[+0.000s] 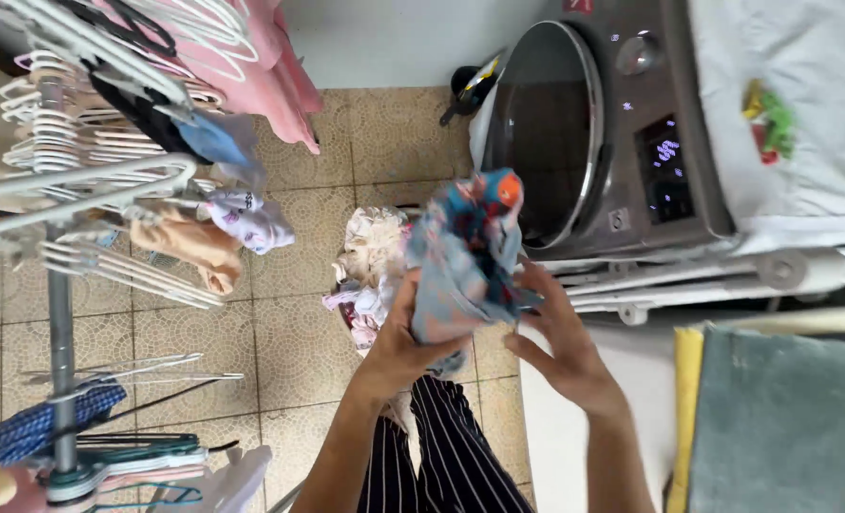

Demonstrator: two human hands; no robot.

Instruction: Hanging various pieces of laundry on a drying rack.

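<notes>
Head view: person stands over laundry on tiled floor.
L hand [398,337]: fingers closed round blue patterned garment [465,256], held up at chest height.
R hand [560,347]: fingers spread, fingertips touching garment's right edge, no full grasp.
Below garment: clothes pile [370,261].
Right: washer [603,123].
Left: hanger rack [61,190].

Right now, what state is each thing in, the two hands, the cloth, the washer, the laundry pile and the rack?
Left hand: closed in a grip on the blue patterned cloth.
Right hand: open, fingers touching the cloth's edge.
Cloth: bunched, lifted above the laundry pile.
Washing machine: door shut, display lit.
Laundry pile: heaped on the floor.
Drying rack: hung with garments and hangers.
</notes>
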